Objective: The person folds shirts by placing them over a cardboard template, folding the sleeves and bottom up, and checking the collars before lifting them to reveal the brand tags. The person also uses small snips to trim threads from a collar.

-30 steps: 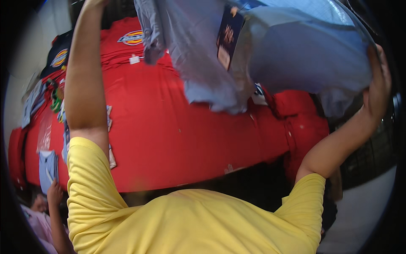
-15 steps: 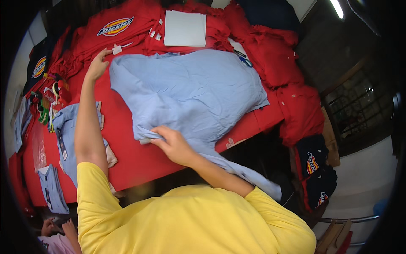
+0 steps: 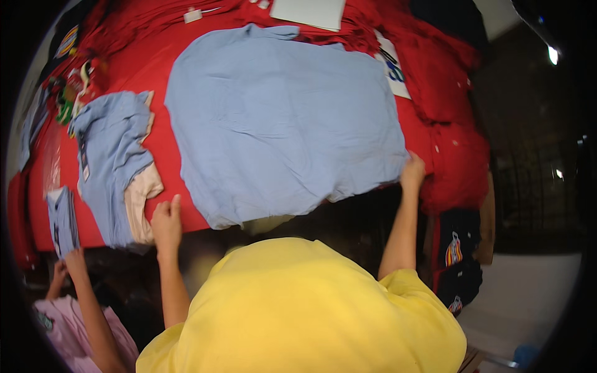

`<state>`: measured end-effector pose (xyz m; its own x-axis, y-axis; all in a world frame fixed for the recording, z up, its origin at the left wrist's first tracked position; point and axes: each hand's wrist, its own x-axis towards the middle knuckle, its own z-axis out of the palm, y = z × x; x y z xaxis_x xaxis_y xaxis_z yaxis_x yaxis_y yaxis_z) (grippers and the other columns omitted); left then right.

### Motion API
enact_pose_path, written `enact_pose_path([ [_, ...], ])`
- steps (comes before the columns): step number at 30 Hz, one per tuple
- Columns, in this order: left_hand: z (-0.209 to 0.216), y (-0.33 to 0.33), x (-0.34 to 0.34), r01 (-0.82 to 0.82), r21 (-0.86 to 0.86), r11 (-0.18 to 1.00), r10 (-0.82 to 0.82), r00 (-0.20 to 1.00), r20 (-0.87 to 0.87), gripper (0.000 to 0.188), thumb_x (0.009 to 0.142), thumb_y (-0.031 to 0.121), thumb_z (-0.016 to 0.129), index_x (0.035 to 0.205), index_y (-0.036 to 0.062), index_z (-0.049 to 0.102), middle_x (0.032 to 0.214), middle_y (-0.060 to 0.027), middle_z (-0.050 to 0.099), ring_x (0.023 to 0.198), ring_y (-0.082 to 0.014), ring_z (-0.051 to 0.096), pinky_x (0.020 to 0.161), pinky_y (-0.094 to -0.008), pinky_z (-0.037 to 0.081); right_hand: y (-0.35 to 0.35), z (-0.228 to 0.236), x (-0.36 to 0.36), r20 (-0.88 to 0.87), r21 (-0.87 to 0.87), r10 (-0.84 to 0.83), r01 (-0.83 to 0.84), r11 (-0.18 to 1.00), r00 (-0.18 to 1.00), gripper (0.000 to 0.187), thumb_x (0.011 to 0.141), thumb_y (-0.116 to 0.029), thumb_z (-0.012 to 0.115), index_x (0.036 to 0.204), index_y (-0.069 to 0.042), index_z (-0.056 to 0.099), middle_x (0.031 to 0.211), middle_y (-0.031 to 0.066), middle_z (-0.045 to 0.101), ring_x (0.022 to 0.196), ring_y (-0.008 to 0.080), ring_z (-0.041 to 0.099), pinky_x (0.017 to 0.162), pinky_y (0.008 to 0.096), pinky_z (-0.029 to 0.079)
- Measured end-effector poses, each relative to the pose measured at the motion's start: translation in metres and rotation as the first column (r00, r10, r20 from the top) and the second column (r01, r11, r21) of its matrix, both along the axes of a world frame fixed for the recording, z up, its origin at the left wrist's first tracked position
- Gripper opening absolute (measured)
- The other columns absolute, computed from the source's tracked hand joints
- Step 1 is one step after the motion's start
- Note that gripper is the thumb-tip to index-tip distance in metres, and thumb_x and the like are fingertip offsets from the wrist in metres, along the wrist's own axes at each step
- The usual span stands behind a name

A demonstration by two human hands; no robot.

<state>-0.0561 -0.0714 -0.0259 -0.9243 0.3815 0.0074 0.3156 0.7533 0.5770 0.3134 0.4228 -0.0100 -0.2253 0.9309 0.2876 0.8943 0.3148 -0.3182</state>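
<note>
A light blue shirt (image 3: 280,124) lies spread out over the red-covered table, its hem along the near edge. At its near right corner my right hand (image 3: 412,172) has its fingers closed on the cloth. My left hand (image 3: 166,227) is at the table's near edge, left of the shirt, with fingers loosely bent, thumb apart and nothing seen in it. Just beyond that hand is another light blue garment (image 3: 112,155) with a beige part (image 3: 142,193) folded out along its right side and a dark tag.
Red garments (image 3: 448,93) are piled at the right and far side. White sheets (image 3: 309,11) lie at the far edge; scissors (image 3: 393,70) rest on white paper. At the left are a folded blue garment (image 3: 63,217) and a co-worker's hand (image 3: 76,261) touching it.
The blue shirt is now spread flat instead of partly folded over. My right hand moved right to its corner; my left came back from the far side to the near edge.
</note>
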Motion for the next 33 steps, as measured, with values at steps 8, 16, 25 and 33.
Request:
enact_pose_path([
  [8, -0.023, 0.054, 0.040, -0.191, 0.387, 0.902, 0.140, 0.978, 0.156, 0.026, 0.087, 0.021, 0.066, 0.096, 0.0001, 0.054, 0.078, -0.0108, 0.056, 0.071, -0.0199, 0.053, 0.064, -0.0344, 0.042, 0.049, -0.075, 0.100, -0.300, -0.549, -0.164, -0.030, 0.836, 0.940, 0.033, 0.082, -0.022, 0.073, 0.102, -0.002, 0.056, 0.083, 0.0101, 0.064, 0.070, 0.0200, 0.061, 0.060, 0.0333, 0.051],
  [16, -0.047, 0.000, 0.015, -0.324, 0.402, 0.856, 0.305, 0.946, 0.112, 0.022, 0.095, 0.018, 0.059, 0.099, -0.0032, 0.056, 0.084, -0.0094, 0.063, 0.073, -0.0116, 0.056, 0.067, -0.0255, 0.045, 0.022, -0.057, 0.090, -0.676, -0.610, -0.371, -0.201, 0.767, 0.637, 0.022, 0.089, -0.021, 0.068, 0.099, -0.008, 0.053, 0.074, 0.0041, 0.060, 0.054, 0.0136, 0.057, 0.047, 0.0239, 0.048],
  [25, -0.015, 0.032, 0.044, -0.376, -0.094, 0.922, 0.355, 0.917, -0.182, 0.043, 0.089, 0.034, 0.064, 0.103, -0.0067, 0.058, 0.096, -0.0201, 0.059, 0.090, -0.0342, 0.056, 0.079, -0.0417, 0.043, -0.111, -0.058, 0.044, -0.518, -0.842, -0.593, -0.488, 0.229, 0.616, 0.041, 0.090, -0.034, 0.065, 0.115, -0.005, 0.051, 0.094, 0.0061, 0.057, 0.085, 0.0158, 0.055, 0.069, 0.0325, 0.048],
  [33, -0.033, 0.039, 0.043, -0.404, 0.058, 0.913, 0.401, 0.864, -0.303, 0.032, 0.093, 0.027, 0.059, 0.103, -0.0040, 0.057, 0.094, -0.0223, 0.063, 0.090, -0.0371, 0.059, 0.081, -0.0405, 0.044, -0.092, -0.110, 0.070, -0.627, -0.720, -0.679, -0.616, 0.319, 0.381, 0.004, 0.089, -0.008, 0.060, 0.088, -0.006, 0.056, 0.076, 0.0023, 0.052, 0.065, 0.0119, 0.048, 0.063, 0.0283, 0.043],
])
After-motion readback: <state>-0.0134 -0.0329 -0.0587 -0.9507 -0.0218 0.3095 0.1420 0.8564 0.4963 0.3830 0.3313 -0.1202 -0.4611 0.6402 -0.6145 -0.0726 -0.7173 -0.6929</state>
